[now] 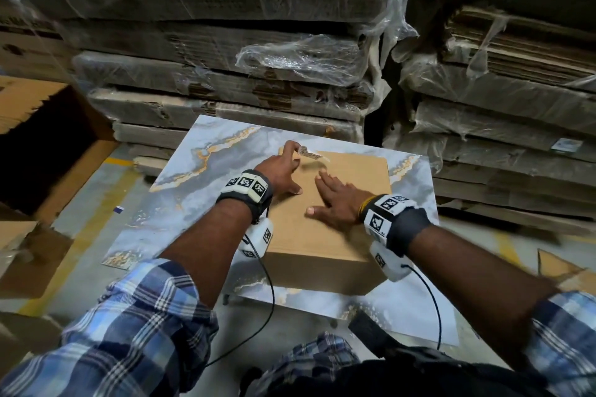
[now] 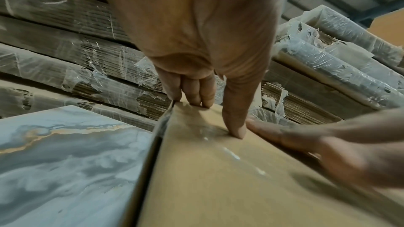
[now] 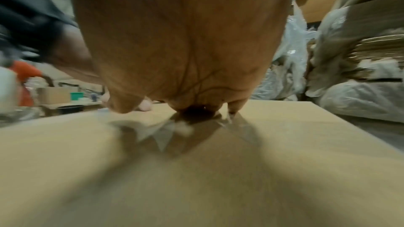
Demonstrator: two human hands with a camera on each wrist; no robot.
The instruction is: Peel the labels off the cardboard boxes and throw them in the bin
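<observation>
Cardboard box (image 1: pixel 338 209) lies flat on the marble-patterned tabletop (image 1: pixel 200 203), well toward its far right part; wrapped stacks of flattened cartons (image 1: pixel 219 51) stand behind the table.

Your left hand (image 1: pixel 280 172) reaches to the box's far left corner. In the head view your index finger and thumb tip come together on a partly lifted label (image 1: pixel 308 153): a pale, crumpled strip, its near end raised at your fingertips, its far end apparently still lying on the cardboard toward the right (whether it is still stuck there cannot be told). Your other left fingers are spread and relaxed, and the little finger side rests low on the box top. In the left wrist view several fingers (image 2: pixel 197 91) come down at the box's far edge and one longer finger presses the top face; the label itself is not clear there.

Your right hand (image 1: pixel 338 200) lies flat, palm down, on the box top just beside and nearer than the label, fingers straight and slightly spread, gripping nothing. Its fingertips point toward the label without reaching it. The right wrist view is blurred (some pale scraps (image 3: pixel 166 130) of torn film or residue show on the cardboard under the fingers).

An open carton (image 1: pixel 48 145) stands on the floor to your left.
</observation>
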